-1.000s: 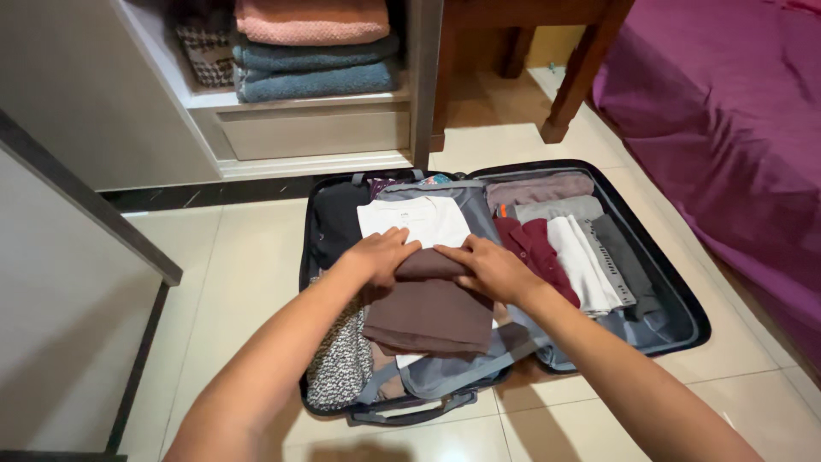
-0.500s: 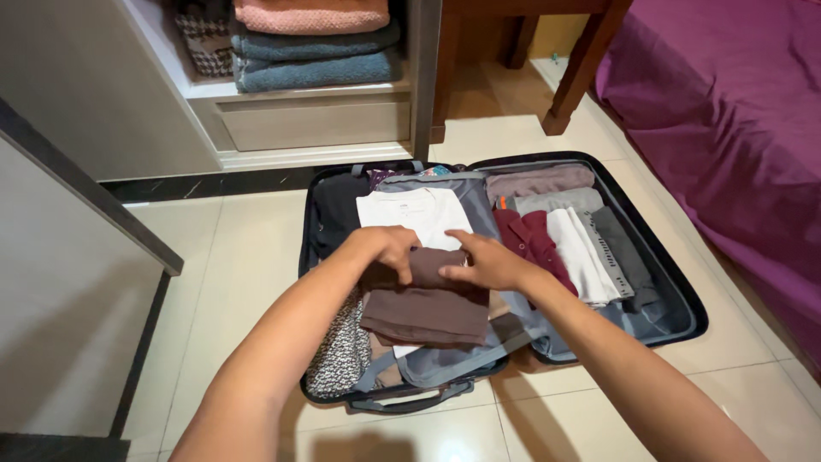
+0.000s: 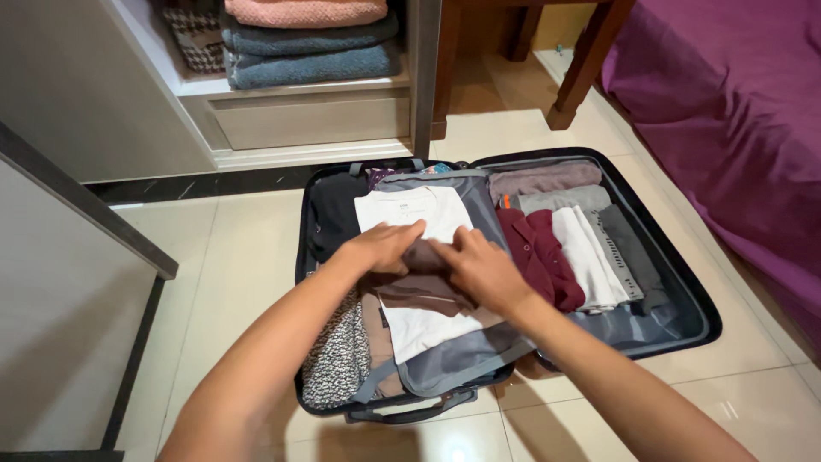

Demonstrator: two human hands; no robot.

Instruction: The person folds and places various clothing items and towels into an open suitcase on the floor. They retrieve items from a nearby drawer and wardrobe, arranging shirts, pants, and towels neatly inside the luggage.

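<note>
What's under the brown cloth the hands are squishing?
A folded white shirt lies under the brown cloth, on the grey divider of the suitcase. What lies beneath the divider is covered.

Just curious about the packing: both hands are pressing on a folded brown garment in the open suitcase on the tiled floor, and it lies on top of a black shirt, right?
Not quite. In the head view the left hand and right hand do press the folded brown garment in the open suitcase, but it lies on a white shirt, not a black one.
</note>
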